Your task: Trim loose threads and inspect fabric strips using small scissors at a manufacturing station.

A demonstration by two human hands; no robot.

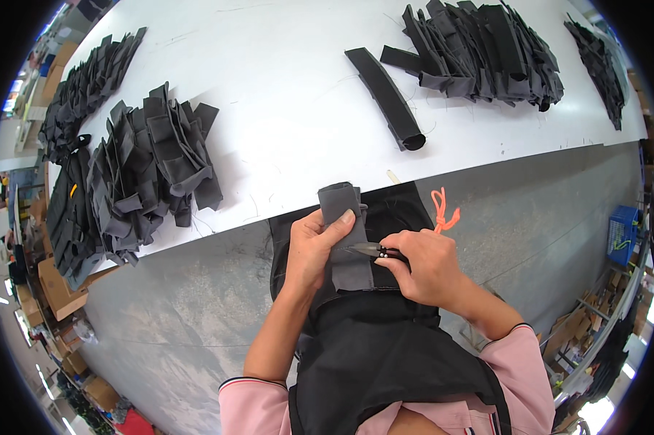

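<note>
My left hand (314, 245) grips a dark grey fabric strip (352, 267) over my lap, its thumb pressed on the upper part. The strip hangs roughly upright, with a folded top end near the table's edge. In my right hand (422, 262) is a pair of small thread snips (368, 249), their pointed blades lying against the strip's right side. An orange cord loop (443, 212) sticks out above my right hand. A black apron (385, 348) covers my lap beneath the work.
The white table (283, 94) spans the far side. Piles of dark fabric strips lie on it at left (153, 156) and right (479, 54); a single black strip (388, 101) lies between. Loose threads are scattered about. A blue crate (622, 233) stands far right, cardboard boxes (60, 290) at left.
</note>
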